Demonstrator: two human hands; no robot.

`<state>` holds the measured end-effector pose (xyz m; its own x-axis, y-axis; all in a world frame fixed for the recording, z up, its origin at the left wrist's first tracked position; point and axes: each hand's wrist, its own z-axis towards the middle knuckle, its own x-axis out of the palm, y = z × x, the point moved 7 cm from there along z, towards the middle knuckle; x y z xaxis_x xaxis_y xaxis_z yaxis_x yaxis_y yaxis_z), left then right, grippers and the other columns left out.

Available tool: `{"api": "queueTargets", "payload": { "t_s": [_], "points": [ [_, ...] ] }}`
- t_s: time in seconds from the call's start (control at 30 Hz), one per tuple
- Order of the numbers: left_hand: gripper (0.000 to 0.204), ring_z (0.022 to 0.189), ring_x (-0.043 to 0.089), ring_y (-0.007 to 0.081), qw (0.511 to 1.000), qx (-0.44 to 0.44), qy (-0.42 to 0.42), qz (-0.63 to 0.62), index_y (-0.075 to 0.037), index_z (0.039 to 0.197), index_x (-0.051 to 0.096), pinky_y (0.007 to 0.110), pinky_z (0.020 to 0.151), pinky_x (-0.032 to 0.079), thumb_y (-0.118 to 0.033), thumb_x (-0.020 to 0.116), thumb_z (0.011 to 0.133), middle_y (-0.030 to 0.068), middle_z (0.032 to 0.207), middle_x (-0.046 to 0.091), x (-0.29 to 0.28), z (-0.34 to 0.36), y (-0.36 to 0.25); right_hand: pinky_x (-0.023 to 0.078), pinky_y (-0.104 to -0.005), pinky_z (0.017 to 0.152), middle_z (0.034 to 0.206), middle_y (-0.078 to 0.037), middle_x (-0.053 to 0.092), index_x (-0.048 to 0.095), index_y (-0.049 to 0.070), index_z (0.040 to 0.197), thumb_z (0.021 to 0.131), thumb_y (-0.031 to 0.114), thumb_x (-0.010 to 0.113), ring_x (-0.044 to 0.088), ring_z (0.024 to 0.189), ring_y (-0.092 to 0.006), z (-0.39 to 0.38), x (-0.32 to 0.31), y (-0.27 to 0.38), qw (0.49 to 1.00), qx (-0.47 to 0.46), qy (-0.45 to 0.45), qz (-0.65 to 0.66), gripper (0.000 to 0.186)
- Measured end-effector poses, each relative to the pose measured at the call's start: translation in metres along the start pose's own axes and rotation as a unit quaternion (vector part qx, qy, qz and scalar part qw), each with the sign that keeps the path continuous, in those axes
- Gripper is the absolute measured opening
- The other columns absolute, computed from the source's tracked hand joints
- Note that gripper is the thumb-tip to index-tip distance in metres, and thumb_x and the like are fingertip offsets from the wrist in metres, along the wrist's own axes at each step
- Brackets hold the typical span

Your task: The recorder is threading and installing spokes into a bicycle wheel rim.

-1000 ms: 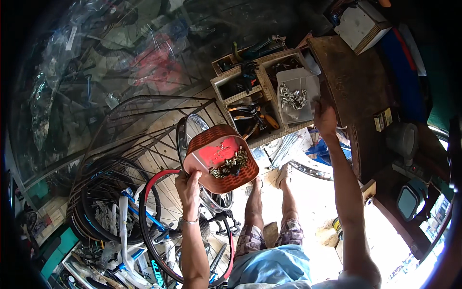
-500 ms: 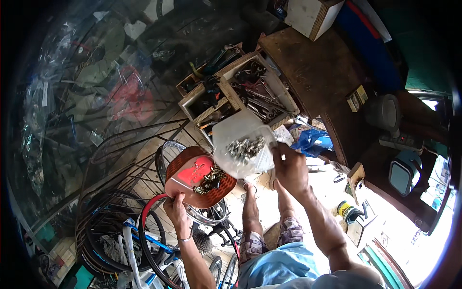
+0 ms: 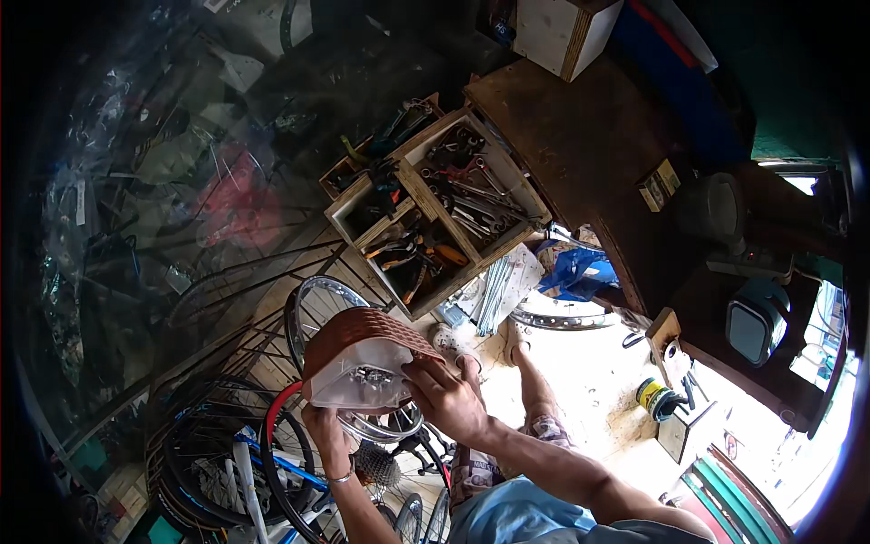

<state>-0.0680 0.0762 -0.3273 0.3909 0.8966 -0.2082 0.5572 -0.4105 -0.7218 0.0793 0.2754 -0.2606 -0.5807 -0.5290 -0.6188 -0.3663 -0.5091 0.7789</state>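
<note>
My left hand (image 3: pixel 322 422) grips the red-brown woven-look container (image 3: pixel 372 322) from below. My right hand (image 3: pixel 444 394) has its fingers closed on the right edge of a translucent plastic tray (image 3: pixel 340 363), which sits inside or against that container, hiding most of its inside. Small metal pieces (image 3: pixel 372 377) show in the tray. Both containers are held over a bicycle wheel (image 3: pixel 317 295).
An open wooden box (image 3: pixel 408 304) of hand tools is ahead, beside a brown wooden top (image 3: pixel 553 127). Bicycle parts and wheels (image 3: pixel 213 435) crowd the left. Metal spokes (image 3: pixel 494 290) and a blue bag (image 3: pixel 580 272) lie beyond my feet. A yellow-labelled can (image 3: pixel 657 399) is right.
The translucent tray has moved left and down from the wooden box onto the red-brown container, uncovering tools in the box. My right hand moved with it.
</note>
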Motion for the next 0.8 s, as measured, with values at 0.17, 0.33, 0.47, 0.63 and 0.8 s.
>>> {"api": "queueTargets", "payload": {
  "t_s": [0.17, 0.33, 0.47, 0.63, 0.8],
  "points": [
    [0.037, 0.08, 0.053, 0.0135, 1.0, 0.013, 0.024, -0.014, -0.002, 0.109, 0.05, 0.02, 0.066, 0.042, -0.008, 0.058, 0.074, 0.0065, 0.102, 0.054, 0.017, -0.002, -0.013, 0.05, -0.0251, 0.043, 0.075, -0.006, 0.065, 0.063, 0.003, 0.09, 0.079, 0.004, 0.055, 0.056, 0.048, -0.0147, 0.001, 0.006, -0.03, 0.994, -0.008, 0.039, 0.105, 0.014],
    [0.039, 0.081, 0.052, 0.0137, 1.0, 0.0, -0.015, -0.02, -0.003, 0.109, 0.049, 0.021, 0.067, 0.042, -0.005, 0.058, 0.072, 0.0065, 0.101, 0.055, -0.018, 0.009, 0.005, 0.043, -0.0226, 0.045, 0.086, -0.007, 0.064, 0.065, 0.003, 0.087, 0.079, 0.005, 0.057, 0.054, 0.052, -0.0127, 0.036, -0.037, -0.121, 0.976, 0.21, -0.001, 0.064, 0.011],
    [0.039, 0.082, 0.053, 0.0151, 0.998, 0.005, -0.025, -0.051, -0.001, 0.109, 0.049, 0.022, 0.068, 0.043, -0.003, 0.059, 0.071, 0.0082, 0.101, 0.055, -0.01, 0.005, 0.004, 0.045, -0.0358, 0.071, 0.093, -0.014, 0.057, 0.055, 0.002, 0.095, 0.071, 0.003, 0.057, 0.054, 0.082, -0.0306, 0.081, -0.06, -0.201, 0.976, 0.079, -0.066, -0.192, 0.024],
    [0.04, 0.087, 0.053, 0.017, 0.995, 0.002, -0.07, -0.078, -0.001, 0.109, 0.048, 0.024, 0.072, 0.043, -0.001, 0.06, 0.071, 0.0095, 0.104, 0.054, -0.018, 0.001, 0.0, 0.044, -0.0384, 0.078, 0.103, -0.015, 0.05, 0.048, 0.002, 0.104, 0.066, 0.004, 0.06, 0.048, 0.092, -0.0316, 0.138, 0.004, -0.257, 0.929, 0.05, 0.047, -0.363, 0.04],
    [0.044, 0.092, 0.052, 0.0177, 0.991, -0.003, -0.112, -0.077, -0.003, 0.111, 0.046, 0.026, 0.078, 0.042, 0.001, 0.06, 0.07, 0.009, 0.107, 0.053, -0.037, 0.004, 0.013, 0.043, -0.0425, 0.078, 0.104, -0.017, 0.051, 0.045, 0.004, 0.109, 0.069, 0.015, 0.058, 0.048, 0.097, -0.0296, 0.143, 0.059, -0.303, 0.823, 0.047, 0.124, -0.552, 0.043]
  ]
}}
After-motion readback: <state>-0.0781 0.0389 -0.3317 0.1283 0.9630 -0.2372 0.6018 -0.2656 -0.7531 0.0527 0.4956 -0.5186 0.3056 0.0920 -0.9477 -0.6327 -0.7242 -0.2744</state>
